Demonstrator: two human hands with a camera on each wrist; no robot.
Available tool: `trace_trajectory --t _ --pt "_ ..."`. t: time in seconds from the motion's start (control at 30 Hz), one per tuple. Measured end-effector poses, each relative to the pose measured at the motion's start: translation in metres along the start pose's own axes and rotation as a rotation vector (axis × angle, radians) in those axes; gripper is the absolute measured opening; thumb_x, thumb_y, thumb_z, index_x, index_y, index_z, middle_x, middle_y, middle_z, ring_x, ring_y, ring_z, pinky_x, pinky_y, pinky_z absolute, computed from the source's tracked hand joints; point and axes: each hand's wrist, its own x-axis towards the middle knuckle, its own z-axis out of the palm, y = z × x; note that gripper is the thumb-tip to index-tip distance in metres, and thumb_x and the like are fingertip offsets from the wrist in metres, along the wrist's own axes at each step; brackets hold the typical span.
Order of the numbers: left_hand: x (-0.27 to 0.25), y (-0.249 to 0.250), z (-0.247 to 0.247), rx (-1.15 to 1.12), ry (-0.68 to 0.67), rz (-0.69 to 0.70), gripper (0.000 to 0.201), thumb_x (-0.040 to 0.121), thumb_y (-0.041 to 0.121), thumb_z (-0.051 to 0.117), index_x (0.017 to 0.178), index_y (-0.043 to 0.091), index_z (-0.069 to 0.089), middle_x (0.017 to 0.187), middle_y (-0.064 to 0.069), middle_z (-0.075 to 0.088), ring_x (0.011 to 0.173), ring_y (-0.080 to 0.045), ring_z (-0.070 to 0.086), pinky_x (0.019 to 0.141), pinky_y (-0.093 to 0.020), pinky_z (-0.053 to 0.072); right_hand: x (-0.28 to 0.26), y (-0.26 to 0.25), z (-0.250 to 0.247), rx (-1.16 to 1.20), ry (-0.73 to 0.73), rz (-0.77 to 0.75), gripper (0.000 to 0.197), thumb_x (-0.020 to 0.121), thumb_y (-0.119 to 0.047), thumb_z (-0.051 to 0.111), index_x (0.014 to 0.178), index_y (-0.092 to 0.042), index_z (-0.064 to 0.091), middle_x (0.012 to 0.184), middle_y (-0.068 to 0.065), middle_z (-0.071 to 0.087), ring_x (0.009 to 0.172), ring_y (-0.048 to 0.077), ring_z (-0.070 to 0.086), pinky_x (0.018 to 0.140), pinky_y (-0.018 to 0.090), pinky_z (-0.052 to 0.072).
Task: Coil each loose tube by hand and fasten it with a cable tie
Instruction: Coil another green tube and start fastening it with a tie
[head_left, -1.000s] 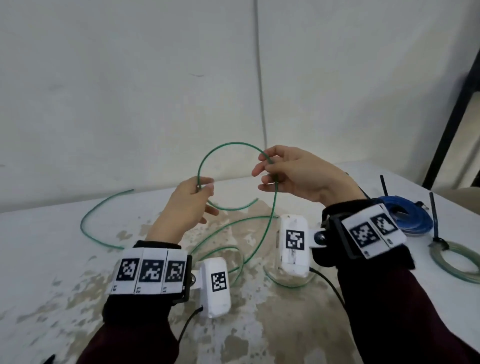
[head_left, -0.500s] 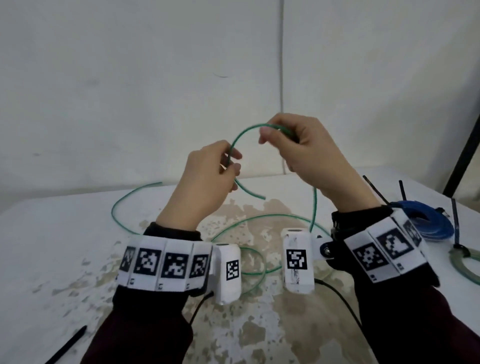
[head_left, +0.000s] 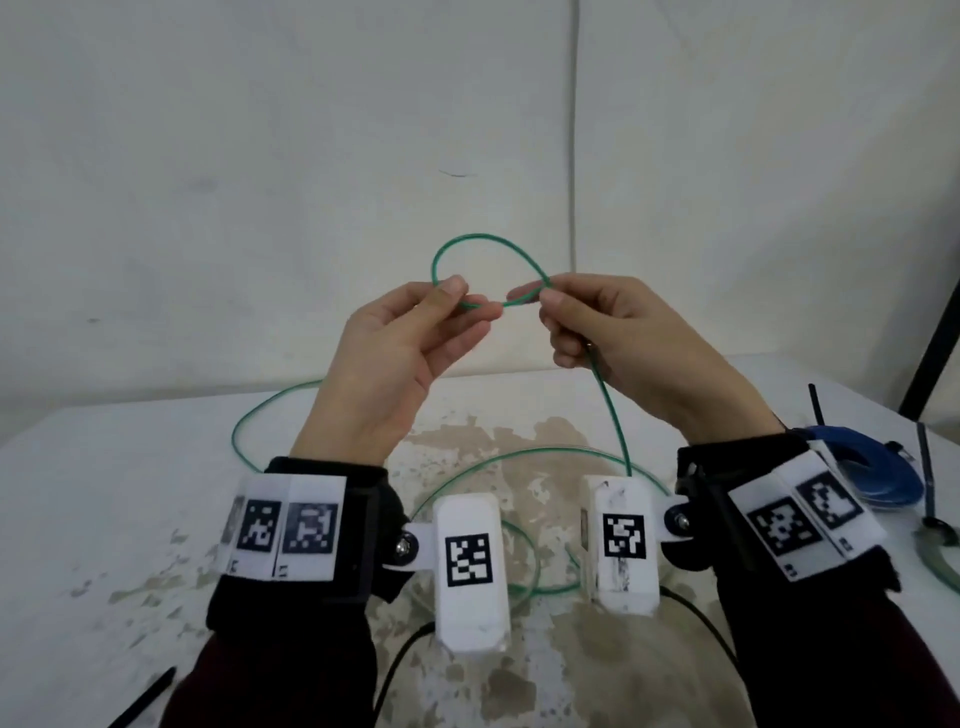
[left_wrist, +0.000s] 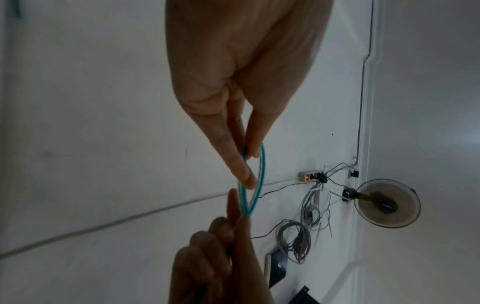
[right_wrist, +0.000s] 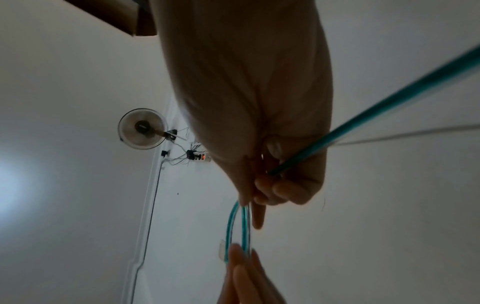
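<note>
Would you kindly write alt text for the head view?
Both hands, left hand and right hand, pinch a green tube into one small raised loop; its slack lies on the table. A blue coil lies far right.

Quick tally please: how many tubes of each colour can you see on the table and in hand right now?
Green tube, loose, first loop pinched by the left hand and the right hand: 1
Blue tube, already coiled: 1
Pale green tube, coiled, cut off by the picture's edge: 1
Total: 3

Loose green tube (head_left: 519, 457) loops across the table (head_left: 130, 493) centre; blue coil (head_left: 857, 467) crowds the right.
</note>
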Motion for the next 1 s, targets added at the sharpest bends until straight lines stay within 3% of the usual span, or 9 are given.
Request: trace_trajectory --t 0.13,0.23,0.37,0.47,0.63,0.8,0.87,0.93,1.0 --pt "-0.004 -0.008 0.011 0.172 -0.069 -0.008 0.011 0.09 0.01 0.059 0.082 0.005 0.064 0.071 -0.004 0.066 0.065 -0.012 0.066 0.059 -0.02 0.052 0.003 -0.002 0.002 0.213 0.099 0.034 0.025 0.1 -0.017 0.044 0.085 -0.014 0.064 0.073 -0.003 0.052 0.056 0.006 0.045 0.051 0.016 0.038" --pt "-0.005 -0.014 0.014 0.343 -0.126 0.009 0.011 0.088 0.016 0.064 0.078 0.011 0.064 0.067 -0.002 0.056 0.06 -0.013 0.052 0.059 -0.024 0.044 0.002 -0.004 0.002 0.272 0.047 0.09 0.026 0.101 -0.023 0.04 0.081 -0.017 0.056 0.073 -0.006 0.06 0.064 0.006 0.054 0.056 0.016 0.042" --pt "-0.005 -0.011 0.015 0.372 -0.255 0.03 0.021 0.083 0.029 0.058 0.065 0.019 0.064 0.063 0.001 0.054 0.06 -0.011 0.048 0.06 -0.023 0.04 0.003 -0.002 0.007 0.275 -0.025 0.124 0.024 0.102 -0.021 0.037 0.089 -0.01 0.053 0.056 -0.005 0.044 0.059 0.011 0.042 0.063 0.021 0.042" --pt "-0.007 -0.013 0.018 0.357 -0.28 0.004 0.031 0.093 0.029 0.055 0.069 0.011 0.059 0.056 -0.002 0.05 0.054 -0.012 0.048 0.056 -0.023 0.041 0.003 0.003 0.012 0.199 -0.017 0.151 0.017 0.101 -0.02 0.041 0.099 -0.005 0.049 0.053 -0.005 0.039 0.059 0.016 0.041 0.06 0.024 0.041" --pt "-0.005 -0.017 0.015 0.438 -0.239 -0.047 0.04 0.1 0.028 0.043 0.08 -0.004 0.056 0.048 -0.001 0.049 0.045 -0.014 0.043 0.048 -0.021 0.039 0.0 0.002 0.017 0.059 -0.09 0.183 0.017 0.103 -0.024 0.037 0.103 -0.008 0.044 0.051 -0.008 0.038 0.062 0.017 0.048 0.06 0.025 0.038" --pt "-0.005 -0.014 0.01 0.501 -0.291 -0.013 0.041 0.101 0.027 0.041 0.065 0.01 0.05 0.058 -0.009 0.048 0.045 -0.014 0.04 0.047 -0.023 0.037 -0.003 -0.003 0.015 0.063 -0.139 0.191 0.016 0.103 -0.022 0.038 0.102 -0.009 0.046 0.057 -0.001 0.039 0.052 0.009 0.039 0.06 0.023 0.039" --pt "-0.006 -0.012 0.007 0.52 -0.326 0.024 0.038 0.102 0.023 0.04 0.068 0.008 0.05 0.066 -0.016 0.052 0.046 -0.012 0.039 0.05 -0.024 0.038 -0.003 -0.003 0.014 0.069 -0.148 0.192 0.017 0.102 -0.021 0.039 0.098 -0.008 0.049 0.062 0.004 0.046 0.06 0.013 0.047 0.063 0.024 0.043" --pt "-0.005 -0.01 0.004 0.547 -0.345 0.035 0.035 0.102 0.019 0.039 0.07 0.007 0.05 0.067 -0.01 0.059 0.047 -0.012 0.037 0.052 -0.024 0.039 -0.003 -0.003 0.013 0.057 -0.173 0.197 0.018 0.102 -0.022 0.04 0.095 -0.009 0.051 0.066 0.006 0.055 0.073 0.02 0.054 0.067 0.026 0.047" --pt "-0.005 -0.009 0.0 0.571 -0.347 0.023 0.034 0.101 0.016 0.041 0.069 0.008 0.049 0.069 -0.011 0.057 0.048 -0.011 0.036 0.054 -0.026 0.038 -0.003 -0.004 0.011 0.049 -0.165 0.201 0.018 0.102 -0.021 0.04 0.093 -0.01 0.05 0.068 0.004 0.063 0.073 0.02 0.057 0.067 0.026 0.05"
